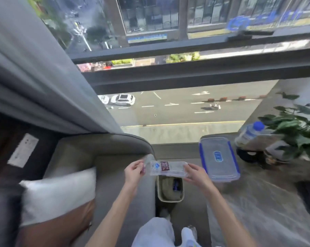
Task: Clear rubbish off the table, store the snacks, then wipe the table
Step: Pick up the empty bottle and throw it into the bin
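Both my hands hold a crumpled clear plastic bottle (pixel 168 168) with a dark red label, lying sideways in the air. My left hand (pixel 133 172) grips its left end and my right hand (pixel 195 173) its right end. Directly beneath it stands a small beige waste bin (pixel 170 190) on the floor, with a blue item inside. A clear storage box with a blue-clipped lid (pixel 219 158) rests on the table (pixel 257 202) at my right. A water bottle with a blue cap (pixel 248 133) stands further back on that table.
A grey armchair (pixel 100 152) with a white and brown cushion (pixel 58 195) is at my left, next to the bin. A leafy plant (pixel 296 129) stands at the table's far right. A large window (pixel 177 111) and grey curtain (pixel 35 77) lie ahead. My legs are below.
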